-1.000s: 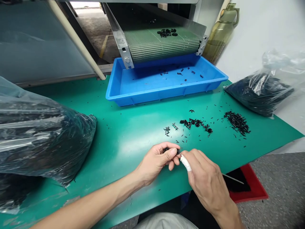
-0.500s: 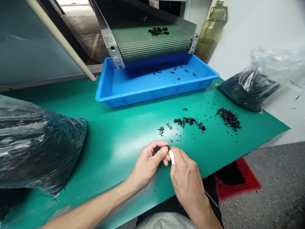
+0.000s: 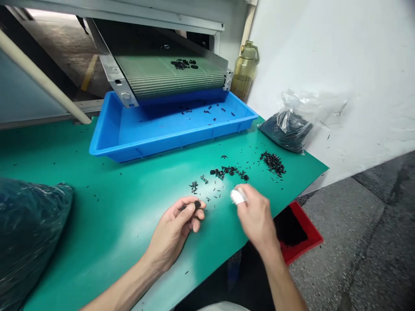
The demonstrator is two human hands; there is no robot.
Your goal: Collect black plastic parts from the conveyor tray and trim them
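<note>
My left hand (image 3: 180,226) is over the near part of the green tabletop, its thumb and fingers closed on a small round black plastic part (image 3: 197,204). Other dark bits show partly under the thumb. Apart from it, to the right, is my right hand (image 3: 257,211), with curled fingers and a white wrap (image 3: 239,196) round one digit. Motion blurs its tips, so anything between them is hidden. Just beyond the hands lie a row of black plastic parts (image 3: 230,171), a small cluster of black pieces (image 3: 193,187) and scattered tiny pins.
A heap of black pins (image 3: 272,164) lies at right, before a clear bag of dark pieces (image 3: 287,129). Behind, a blue tray (image 3: 162,142) sits below a green conveyor belt (image 3: 175,84). A large dark bag (image 3: 32,233) stands left; a red tray (image 3: 309,246) sits below the table edge.
My hands have come apart: the right has moved off rightward from the part in my left hand. The camera view has swung to the right.
</note>
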